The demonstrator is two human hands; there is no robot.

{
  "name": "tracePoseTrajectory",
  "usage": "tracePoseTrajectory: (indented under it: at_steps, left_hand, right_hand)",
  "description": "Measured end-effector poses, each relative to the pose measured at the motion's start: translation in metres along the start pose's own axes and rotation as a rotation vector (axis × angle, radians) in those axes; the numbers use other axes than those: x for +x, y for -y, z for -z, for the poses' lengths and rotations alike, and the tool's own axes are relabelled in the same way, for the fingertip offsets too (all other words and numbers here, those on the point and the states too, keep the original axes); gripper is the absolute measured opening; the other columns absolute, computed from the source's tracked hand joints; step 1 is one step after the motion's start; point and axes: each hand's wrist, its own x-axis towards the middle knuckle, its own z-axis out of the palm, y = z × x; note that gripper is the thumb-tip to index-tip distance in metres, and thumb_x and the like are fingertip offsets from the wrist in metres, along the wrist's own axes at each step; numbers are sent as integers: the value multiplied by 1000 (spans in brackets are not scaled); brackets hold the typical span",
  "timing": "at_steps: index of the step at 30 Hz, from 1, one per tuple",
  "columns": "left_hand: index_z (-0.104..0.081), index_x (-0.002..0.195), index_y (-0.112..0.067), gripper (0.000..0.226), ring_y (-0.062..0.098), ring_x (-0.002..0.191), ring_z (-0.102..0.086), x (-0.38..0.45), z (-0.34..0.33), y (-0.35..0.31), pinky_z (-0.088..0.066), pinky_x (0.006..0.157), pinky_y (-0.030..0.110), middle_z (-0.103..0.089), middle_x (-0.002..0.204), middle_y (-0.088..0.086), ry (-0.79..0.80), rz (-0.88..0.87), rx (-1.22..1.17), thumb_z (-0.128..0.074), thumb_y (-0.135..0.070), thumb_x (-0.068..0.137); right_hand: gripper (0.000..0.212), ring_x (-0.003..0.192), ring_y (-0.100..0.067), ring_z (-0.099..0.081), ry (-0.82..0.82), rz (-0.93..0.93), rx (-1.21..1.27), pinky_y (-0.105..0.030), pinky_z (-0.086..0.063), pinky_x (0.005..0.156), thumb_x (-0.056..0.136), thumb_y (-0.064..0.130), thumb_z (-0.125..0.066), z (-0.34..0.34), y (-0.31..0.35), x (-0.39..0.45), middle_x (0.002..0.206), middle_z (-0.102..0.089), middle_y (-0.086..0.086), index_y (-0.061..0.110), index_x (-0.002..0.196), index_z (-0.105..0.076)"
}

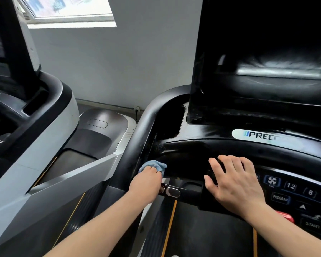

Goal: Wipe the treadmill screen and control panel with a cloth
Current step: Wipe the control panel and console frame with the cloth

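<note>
Here, the cloth [154,165], small and pale blue, is bunched up at the left end of the black control panel [193,154], pressed into the corner where the panel meets the curved black handrail [137,138]. The left hand [145,179] grips it, fingers curled around the wad, knuckles up. The right hand [233,180] lies flat on the panel to the right of the cloth and apart from it, fingers straight and slightly spread, holding nothing. Just right of that hand: a row of buttons [290,186], with a fan symbol, 12, 8, PROGRAM and START readable; a red tab [285,217] sits below them beside the wrist. Above the panel stands the dark screen [258,52], switched off, glossy, with smeary reflections across its lower half. A white logo badge [258,136] sits between screen and panel. Below the hands, the belt [211,234] with orange edge lines. To the left, a second treadmill [44,127] in grey and black; behind, a grey wall [119,62] and a window [69,10].
</note>
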Motion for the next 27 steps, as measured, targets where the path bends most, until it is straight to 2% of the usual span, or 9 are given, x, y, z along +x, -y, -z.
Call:
tracePoseTrajectory:
  at_steps: [1,5,8,10,13,16,20,23,27]
  left_hand:
    - [-62,130,-13,30,25,126,-57,6,8,-1,-52,88,37,-62,129,5,81,-43,16,-54,-13,101]
    - [-69,131,-14,40,24,131,-57,48,17,2,-45,113,38,-67,135,1,442,-241,41,-69,-24,93]
    - [-69,128,-14,40,25,122,-62,68,27,5,-49,110,41,-67,134,2,602,-216,53,-59,-27,91]
    - [-69,123,-15,35,24,113,-65,67,36,-2,-52,107,41,-68,128,4,645,-184,-19,-62,-33,93]
    - [-70,130,-11,40,26,119,-68,64,44,-1,-55,104,39,-70,133,8,546,-233,-63,-68,-33,98]
    - [-67,137,-15,38,24,132,-58,56,58,21,-41,101,22,-63,144,4,362,-194,-76,-59,-13,100]
    - [-53,144,-18,47,22,137,-50,39,63,47,-42,106,34,-54,146,2,47,-192,178,-60,-29,99]
    - [-50,141,-15,46,29,128,-57,32,51,44,-49,105,44,-59,137,7,-116,-228,261,-59,-19,96]
    - [-51,115,-17,48,30,99,-62,51,38,46,-52,82,42,-61,109,7,-417,-298,63,-83,-17,79]
  right_hand:
    - [57,111,-42,-61,0,-1,-1,-58,-42,96,94,51,-57,0,0,0,124,-65,-20,7,129,-67]
    - [57,110,-42,-61,-10,0,-5,-57,-42,96,95,51,-55,0,-2,0,124,-65,-21,7,129,-67]
    - [58,110,-43,-61,-9,0,-1,-57,-42,95,95,51,-54,0,-1,0,124,-65,-21,7,129,-67]
    - [58,111,-43,-61,-6,2,5,-58,-42,95,95,51,-54,-1,-1,0,124,-65,-21,7,129,-67]
    - [57,110,-42,-62,-20,11,6,-57,-42,96,95,51,-57,-2,-3,-1,124,-65,-21,7,129,-67]
    - [55,111,-42,-62,-32,10,11,-57,-43,97,95,51,-59,-2,-3,1,123,-65,-20,7,128,-68]
    - [55,111,-41,-61,-13,10,11,-57,-43,97,96,51,-59,-3,-2,0,124,-65,-19,8,128,-67]
    - [55,112,-40,-61,-6,2,13,-56,-42,98,95,51,-59,-2,-2,-3,124,-66,-19,8,129,-67]
    - [55,113,-40,-61,4,-1,5,-56,-42,98,95,52,-59,1,-2,-1,124,-65,-19,9,129,-67]
